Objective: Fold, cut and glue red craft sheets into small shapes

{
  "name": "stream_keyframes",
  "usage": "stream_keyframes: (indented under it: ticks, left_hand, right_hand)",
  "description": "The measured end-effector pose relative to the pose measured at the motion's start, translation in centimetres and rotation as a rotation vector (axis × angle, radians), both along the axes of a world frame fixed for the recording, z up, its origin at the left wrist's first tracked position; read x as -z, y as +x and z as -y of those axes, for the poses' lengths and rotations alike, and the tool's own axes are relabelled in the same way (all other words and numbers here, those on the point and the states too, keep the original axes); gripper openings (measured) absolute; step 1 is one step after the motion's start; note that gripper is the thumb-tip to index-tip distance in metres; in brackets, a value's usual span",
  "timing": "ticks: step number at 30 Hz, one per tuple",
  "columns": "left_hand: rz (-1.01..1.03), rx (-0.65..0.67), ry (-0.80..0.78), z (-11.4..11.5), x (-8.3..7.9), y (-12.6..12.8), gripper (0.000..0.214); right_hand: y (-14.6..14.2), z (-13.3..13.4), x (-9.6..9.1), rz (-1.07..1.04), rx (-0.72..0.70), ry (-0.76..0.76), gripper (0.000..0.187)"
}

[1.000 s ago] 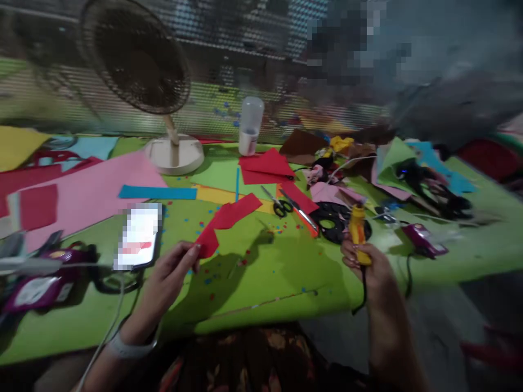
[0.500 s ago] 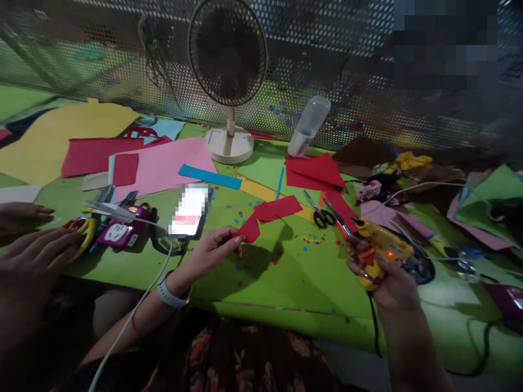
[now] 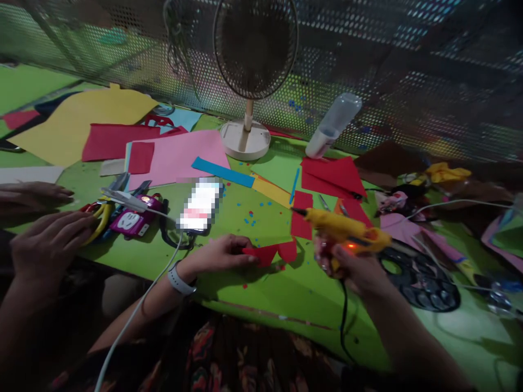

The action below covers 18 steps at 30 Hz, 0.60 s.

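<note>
Head view: the red strip [image 3: 266,255] at 6 o'clock is pinched by the left hand [image 3: 220,255], which could be burned if the glue gun [image 3: 342,224], gripped by the right hand [image 3: 351,265] at 4 o'clock, is misaimed.

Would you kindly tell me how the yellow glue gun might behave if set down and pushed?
The glue gun is probably rigid, its shell looking like hard plastic. It would likely lie on its side, being long and narrow. The black cord hanging below may drag.

Green table [image 3: 281,296]: fan [image 3: 253,60], phone [image 3: 200,206], black palette [image 3: 427,291], pink sheet [image 3: 186,149].
</note>
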<state>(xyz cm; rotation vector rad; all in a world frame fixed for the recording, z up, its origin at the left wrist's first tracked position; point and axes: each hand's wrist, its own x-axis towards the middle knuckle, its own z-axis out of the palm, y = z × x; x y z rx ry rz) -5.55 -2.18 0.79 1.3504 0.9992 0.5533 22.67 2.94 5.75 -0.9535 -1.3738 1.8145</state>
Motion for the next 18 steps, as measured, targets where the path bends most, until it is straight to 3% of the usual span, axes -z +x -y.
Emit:
stream_keyframes:
  ticks: [5,9,13,18]
  left_hand:
    - [-0.012,-0.086,0.002,0.0,1.2,-0.3,0.027]
    - [0.081,-0.192,-0.152,0.2,1.6,-0.1,0.029]
    - [0.210,-0.278,-0.236,0.1,1.5,0.1,0.028]
    - [0.274,-0.239,-0.251,0.0,1.0,-0.1,0.025]
  right_hand:
    - [-2.3,0.2,3.3,0.271,-0.074,-0.125,0.040]
    - [-2.5,0.6,4.6,0.344,-0.056,-0.175,0.047]
    - [-2.2,0.7,5.2,0.401,-0.072,-0.168,0.047]
    - [-2.5,0.9,4.2,0.434,-0.087,-0.120,0.040]
